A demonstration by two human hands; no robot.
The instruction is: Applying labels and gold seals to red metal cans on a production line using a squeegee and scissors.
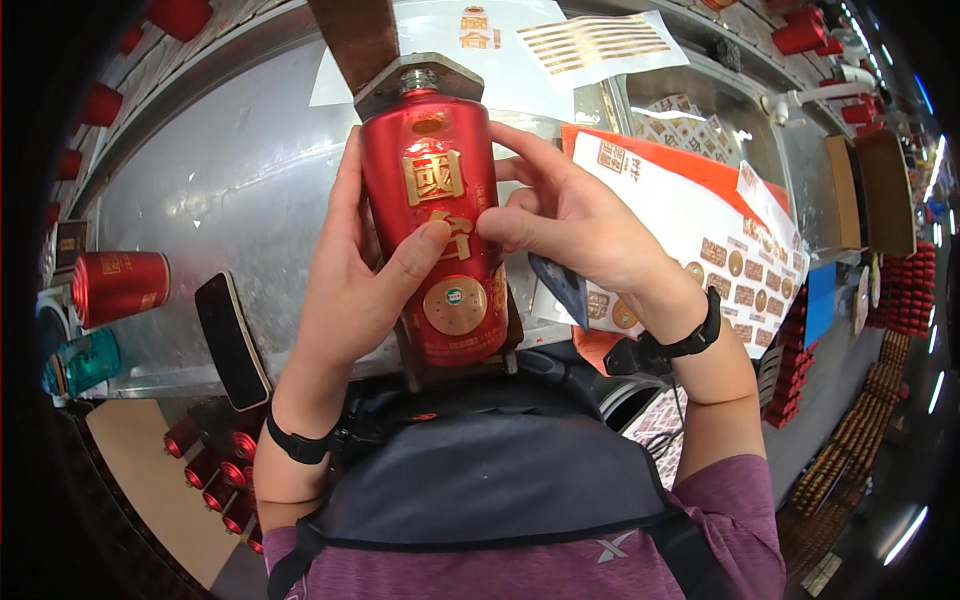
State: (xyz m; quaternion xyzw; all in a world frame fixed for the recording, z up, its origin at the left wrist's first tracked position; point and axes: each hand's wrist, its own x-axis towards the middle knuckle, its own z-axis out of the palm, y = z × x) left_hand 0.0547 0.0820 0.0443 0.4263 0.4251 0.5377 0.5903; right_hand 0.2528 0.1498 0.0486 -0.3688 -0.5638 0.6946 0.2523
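Observation:
A glossy red bottle [440, 190] with gold characters and a round gold medallion [457, 306] lies in a stand, its bare threaded neck [418, 80] against a metal neck rest [462, 72]. My left hand [365, 270] wraps its left side, the thumb pressing on the lower gold character [450, 238]. My right hand [570, 215] grips the right side, its thumb tip at that character's right edge and the index finger near the shoulder. Below my right palm shows a dark blue piece [562, 290]; whether I hold it cannot be told.
Right of the bottle, sheets of gold stickers [745, 275] overlap an orange sheet [690, 160]. A gold-striped sheet [600, 45] lies at the far side. On the left are a phone [232, 340] and another red bottle [122, 288]. Several red bottles [225, 480] stand lower left.

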